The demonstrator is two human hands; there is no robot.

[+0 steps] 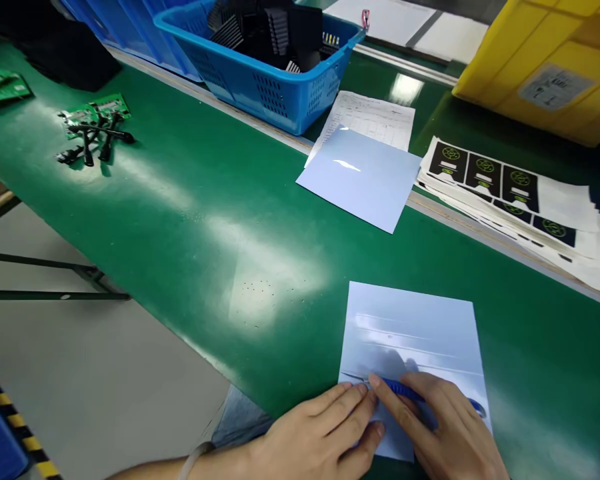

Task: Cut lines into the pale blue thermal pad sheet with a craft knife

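Observation:
A pale blue glossy sheet [410, 333] lies on the green belt [190, 220] close to me. My left hand [320, 433] rests flat on the sheet's near left corner, fingers pressing it down. My right hand [450, 433] grips a thin blue tool [405, 390] like a pen or knife, its tip touching the sheet beside my left fingertips. A second pale blue sheet [365, 177] lies farther up the belt, over a printed form [375, 117].
A blue basket [265, 87] of black finned parts stands at the back. A yellow crate [545, 60] is at the top right. Stacked black-and-white label sheets [520, 193] lie right. Green circuit boards with black cables [95, 127] sit far left. The belt's near edge drops to grey floor.

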